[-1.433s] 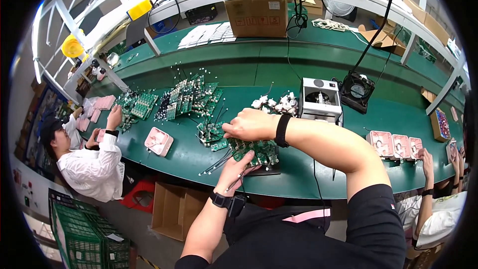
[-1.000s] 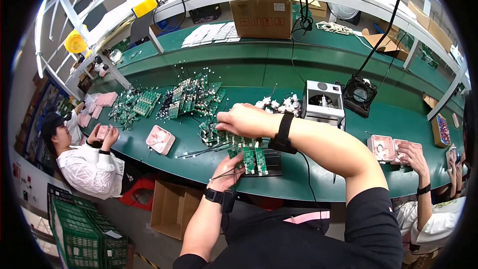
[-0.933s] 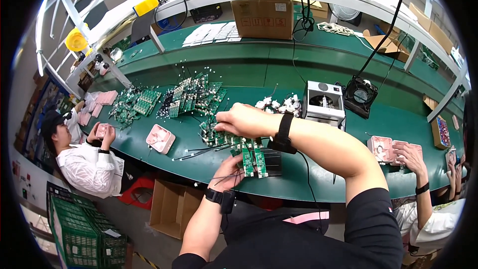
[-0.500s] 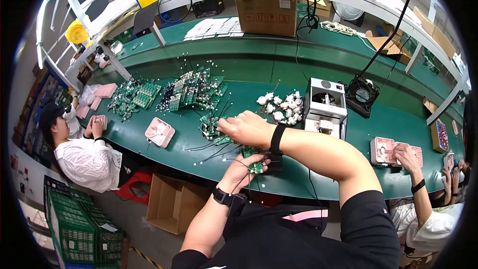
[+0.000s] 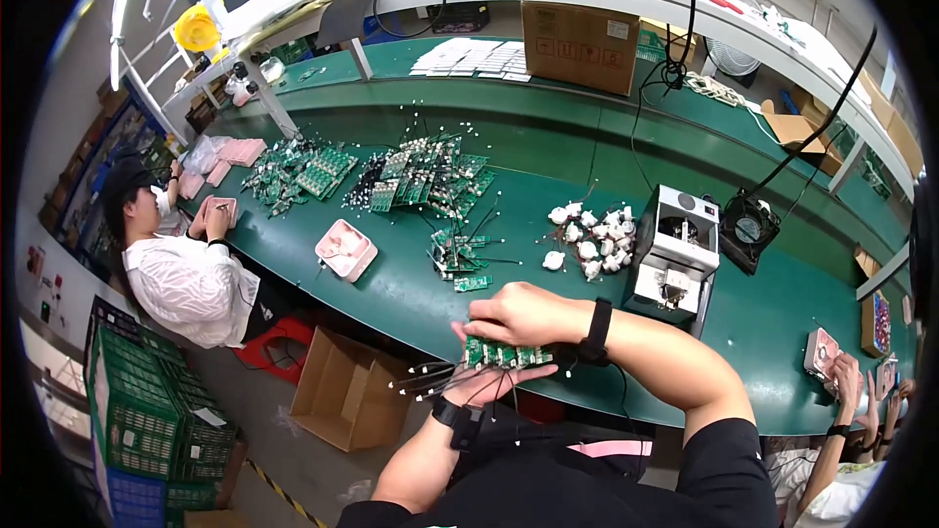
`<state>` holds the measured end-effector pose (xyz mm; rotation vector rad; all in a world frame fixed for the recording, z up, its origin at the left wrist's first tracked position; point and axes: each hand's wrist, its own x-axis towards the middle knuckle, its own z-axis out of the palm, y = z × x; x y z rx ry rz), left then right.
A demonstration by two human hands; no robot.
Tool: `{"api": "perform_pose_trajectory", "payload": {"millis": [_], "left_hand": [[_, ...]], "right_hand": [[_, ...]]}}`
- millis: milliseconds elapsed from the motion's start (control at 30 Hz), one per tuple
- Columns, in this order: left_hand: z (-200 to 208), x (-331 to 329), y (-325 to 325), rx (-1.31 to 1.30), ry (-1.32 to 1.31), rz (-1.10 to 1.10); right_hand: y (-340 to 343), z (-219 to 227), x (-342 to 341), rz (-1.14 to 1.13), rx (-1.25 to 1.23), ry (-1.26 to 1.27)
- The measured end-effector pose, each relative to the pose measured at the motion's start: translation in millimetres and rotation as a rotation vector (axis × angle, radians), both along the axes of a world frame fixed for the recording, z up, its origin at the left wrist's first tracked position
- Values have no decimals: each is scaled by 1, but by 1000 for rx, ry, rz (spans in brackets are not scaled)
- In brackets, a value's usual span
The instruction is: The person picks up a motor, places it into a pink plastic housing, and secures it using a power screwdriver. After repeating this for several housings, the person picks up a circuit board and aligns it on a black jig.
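My left hand is turned palm up over the table's near edge, holding several green circuit boards with thin black wires. The wires fan out toward the left and end in small white connectors. My right hand bends over the top of the same boards, its fingers curled against them. Just beyond my hands lie one loose board and a small heap of wired boards. Behind that heap rises a larger pile of boards.
A pink plastic case stands left of my hands. White round parts lie beside a grey-white machine, with a black fan to its right. Co-workers sit at both ends. An open carton is on the floor.
My right hand has come back from the small board heap to the boards in my left hand. The head view has shifted, so the table sits further right and lower.
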<state>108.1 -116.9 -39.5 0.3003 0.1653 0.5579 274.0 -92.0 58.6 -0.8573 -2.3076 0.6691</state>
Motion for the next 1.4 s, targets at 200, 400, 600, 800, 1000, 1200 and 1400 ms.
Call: {"api": "perform_pose_trajectory", "payload": {"millis": [200,400,600,800,1000,1200,1400], "left_hand": [[-18,-9,-6,-115,-170,-1],[-17,-28,23,-209,-130,29],[30,-71,94,-65,11,321],[56,-64,161,703,936,606],[-2,-32,189,1567,1730,480],[37,-41,191,1655,1796,237],[42,-88,241,775,1422,600]], "right_hand": [[1,-12,-13,-31,253,-115],[12,3,-1,-291,520,60],[-42,19,61,-836,249,449],[-128,-40,96,-1062,158,322],[-169,-96,80,-1194,-99,272],[-181,-133,70,-1195,-64,241],[-175,-132,69,-1187,-27,200]]}}
